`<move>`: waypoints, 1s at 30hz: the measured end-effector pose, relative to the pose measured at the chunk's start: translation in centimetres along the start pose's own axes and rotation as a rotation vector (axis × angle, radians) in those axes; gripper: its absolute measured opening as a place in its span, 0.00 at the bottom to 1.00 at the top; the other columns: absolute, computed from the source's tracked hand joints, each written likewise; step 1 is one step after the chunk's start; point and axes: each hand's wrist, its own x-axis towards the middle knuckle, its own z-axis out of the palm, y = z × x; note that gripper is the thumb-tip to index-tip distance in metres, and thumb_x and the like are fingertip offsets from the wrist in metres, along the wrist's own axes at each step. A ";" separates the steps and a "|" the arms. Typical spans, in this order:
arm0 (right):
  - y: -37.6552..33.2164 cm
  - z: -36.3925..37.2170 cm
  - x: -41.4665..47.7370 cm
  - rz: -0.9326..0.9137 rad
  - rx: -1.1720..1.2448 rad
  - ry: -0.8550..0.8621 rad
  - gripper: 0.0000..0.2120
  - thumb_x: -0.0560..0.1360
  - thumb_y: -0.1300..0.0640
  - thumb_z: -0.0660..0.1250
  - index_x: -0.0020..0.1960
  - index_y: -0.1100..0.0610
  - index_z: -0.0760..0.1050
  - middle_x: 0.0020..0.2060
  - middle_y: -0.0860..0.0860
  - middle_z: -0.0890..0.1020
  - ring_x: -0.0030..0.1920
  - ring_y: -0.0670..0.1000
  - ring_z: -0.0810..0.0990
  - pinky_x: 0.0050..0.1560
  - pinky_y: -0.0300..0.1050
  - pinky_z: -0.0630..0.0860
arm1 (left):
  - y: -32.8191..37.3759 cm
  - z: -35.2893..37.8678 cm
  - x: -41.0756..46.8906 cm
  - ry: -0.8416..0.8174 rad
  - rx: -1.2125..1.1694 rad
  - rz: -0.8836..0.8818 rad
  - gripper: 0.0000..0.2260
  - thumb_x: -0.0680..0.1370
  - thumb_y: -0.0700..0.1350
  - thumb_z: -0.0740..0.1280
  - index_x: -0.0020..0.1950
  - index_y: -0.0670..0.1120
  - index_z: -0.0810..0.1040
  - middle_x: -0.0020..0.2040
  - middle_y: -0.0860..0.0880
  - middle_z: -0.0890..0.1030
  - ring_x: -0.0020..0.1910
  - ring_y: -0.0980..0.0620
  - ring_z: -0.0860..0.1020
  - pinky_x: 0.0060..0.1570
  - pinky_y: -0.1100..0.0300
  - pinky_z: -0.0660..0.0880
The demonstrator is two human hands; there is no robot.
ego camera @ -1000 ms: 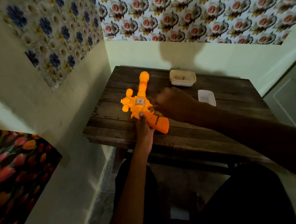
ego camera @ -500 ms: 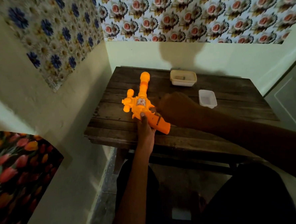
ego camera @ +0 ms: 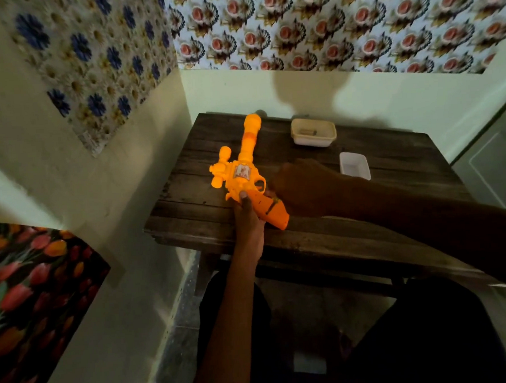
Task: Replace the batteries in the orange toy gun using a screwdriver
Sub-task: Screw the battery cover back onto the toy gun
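1. The orange toy gun [ego camera: 242, 174] lies flat on the wooden table [ego camera: 393, 188]. Its barrel points away from the person and its grip angles back toward the near table edge.
2. The left hand [ego camera: 247, 221] comes up from below the gun's grip and clasps it from the left side. The thumb [ego camera: 243, 196] is laid on top of the grip, just behind the trigger guard. The remaining fingers pass beneath the grip and are hidden.
3. The right hand [ego camera: 302, 188] sits immediately right of the gun's grip, its fingertips meeting the grip close to the trigger guard.
4. The right hand is in deep shadow. Whether its fingers are curled, straight or holding anything cannot be told.
5. A small dark-and-yellowish mark shows on the right edge of the grip, next to the right hand. What it is cannot be told.
6. A beige tub [ego camera: 311, 142] stands to the right of the gun's barrel, well apart from it, with a small object [ego camera: 308, 132] lying inside.
7. A white tray [ego camera: 352, 154] stands to the right of the gun's body, beyond the right hand and nearer the person than the tub.
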 end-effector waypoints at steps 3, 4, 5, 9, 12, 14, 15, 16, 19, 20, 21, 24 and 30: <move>-0.4 0.0 -0.3 0.048 -0.005 0.027 0.10 0.77 0.51 0.61 0.53 0.56 0.76 0.48 0.54 0.79 0.45 0.53 0.78 0.38 0.44 0.67 | -0.2 0.1 0.2 0.019 0.072 0.015 0.28 0.77 0.60 0.60 0.72 0.46 0.63 0.61 0.44 0.78 0.50 0.54 0.82 0.47 0.54 0.80; -0.5 -0.2 -0.3 0.063 -0.007 0.017 0.11 0.77 0.51 0.62 0.53 0.56 0.76 0.49 0.53 0.79 0.45 0.53 0.78 0.38 0.44 0.67 | -0.4 0.0 0.4 0.023 0.085 0.003 0.25 0.81 0.56 0.56 0.74 0.45 0.61 0.65 0.42 0.76 0.55 0.50 0.80 0.54 0.50 0.78; -0.7 -0.4 -0.3 0.073 -0.004 0.002 0.11 0.77 0.50 0.62 0.52 0.56 0.77 0.49 0.53 0.79 0.43 0.52 0.77 0.38 0.43 0.67 | -0.5 -0.2 0.6 0.023 0.084 -0.013 0.23 0.82 0.53 0.54 0.75 0.45 0.60 0.67 0.41 0.74 0.59 0.47 0.78 0.59 0.45 0.76; -1.4 -1.3 -0.5 0.129 0.078 -0.022 0.11 0.77 0.52 0.62 0.52 0.58 0.77 0.51 0.53 0.79 0.43 0.50 0.74 0.40 0.43 0.66 | -0.5 0.1 0.5 0.062 0.076 -0.024 0.23 0.83 0.52 0.54 0.76 0.46 0.58 0.71 0.42 0.70 0.65 0.44 0.74 0.66 0.41 0.70; -0.8 -0.6 -0.9 0.204 0.190 0.002 0.08 0.78 0.54 0.60 0.44 0.56 0.74 0.51 0.54 0.79 0.51 0.56 0.79 0.41 0.45 0.68 | -0.4 0.4 0.5 0.102 0.055 -0.010 0.20 0.83 0.49 0.53 0.75 0.45 0.60 0.67 0.42 0.72 0.55 0.49 0.77 0.58 0.47 0.75; 0.2 0.7 -1.3 0.291 0.316 0.013 0.10 0.77 0.54 0.61 0.37 0.53 0.71 0.48 0.55 0.81 0.48 0.56 0.80 0.42 0.45 0.73 | -0.3 0.5 0.4 0.099 0.036 -0.023 0.20 0.83 0.48 0.54 0.75 0.45 0.59 0.68 0.41 0.72 0.55 0.47 0.77 0.58 0.45 0.74; 0.7 1.3 -1.8 0.355 0.411 0.050 0.09 0.76 0.54 0.62 0.37 0.52 0.73 0.46 0.55 0.81 0.45 0.56 0.81 0.42 0.47 0.77 | -0.1 0.7 0.3 0.095 0.048 -0.029 0.21 0.83 0.48 0.54 0.75 0.46 0.58 0.67 0.44 0.72 0.55 0.48 0.77 0.59 0.44 0.73; 1.2 1.8 -2.4 0.420 0.519 0.101 0.09 0.76 0.55 0.62 0.37 0.51 0.74 0.44 0.54 0.82 0.43 0.54 0.81 0.41 0.49 0.78 | -0.1 0.8 0.3 0.097 0.069 -0.026 0.21 0.83 0.48 0.54 0.76 0.47 0.57 0.66 0.46 0.72 0.53 0.50 0.77 0.58 0.46 0.74; 2.0 3.8 -5.0 0.616 0.782 0.255 0.13 0.80 0.56 0.59 0.37 0.50 0.74 0.34 0.49 0.79 0.34 0.47 0.78 0.32 0.40 0.72 | 0.6 1.3 -0.2 0.109 0.118 -0.045 0.21 0.83 0.49 0.54 0.76 0.49 0.56 0.66 0.47 0.70 0.56 0.50 0.76 0.54 0.51 0.74; 2.2 4.5 -6.1 0.688 0.848 0.292 0.13 0.81 0.55 0.57 0.39 0.52 0.74 0.33 0.48 0.77 0.33 0.45 0.77 0.32 0.39 0.71 | 0.9 1.5 -0.5 0.120 0.136 -0.063 0.22 0.83 0.49 0.54 0.77 0.49 0.56 0.69 0.46 0.69 0.62 0.46 0.75 0.56 0.49 0.72; 2.3 5.3 -7.1 0.755 0.913 0.316 0.14 0.82 0.54 0.56 0.42 0.54 0.76 0.33 0.48 0.77 0.34 0.46 0.77 0.35 0.40 0.72 | 1.2 1.7 -0.7 0.135 0.153 -0.090 0.22 0.83 0.49 0.54 0.77 0.48 0.56 0.70 0.45 0.69 0.66 0.44 0.72 0.58 0.48 0.70; 2.6 7.8 -9.4 0.892 1.142 0.363 0.12 0.82 0.56 0.57 0.44 0.56 0.75 0.37 0.51 0.77 0.39 0.49 0.76 0.42 0.43 0.73 | 2.1 2.0 -1.2 0.181 0.247 -0.082 0.18 0.83 0.45 0.58 0.73 0.46 0.62 0.62 0.47 0.72 0.56 0.46 0.75 0.54 0.49 0.69; 3.5 10.9 -12.0 1.042 1.321 0.411 0.08 0.80 0.57 0.60 0.50 0.55 0.78 0.41 0.51 0.80 0.40 0.47 0.77 0.37 0.40 0.69 | 3.5 2.3 -0.7 0.181 0.825 0.091 0.10 0.74 0.36 0.68 0.55 0.40 0.76 0.50 0.38 0.77 0.46 0.43 0.77 0.40 0.58 0.76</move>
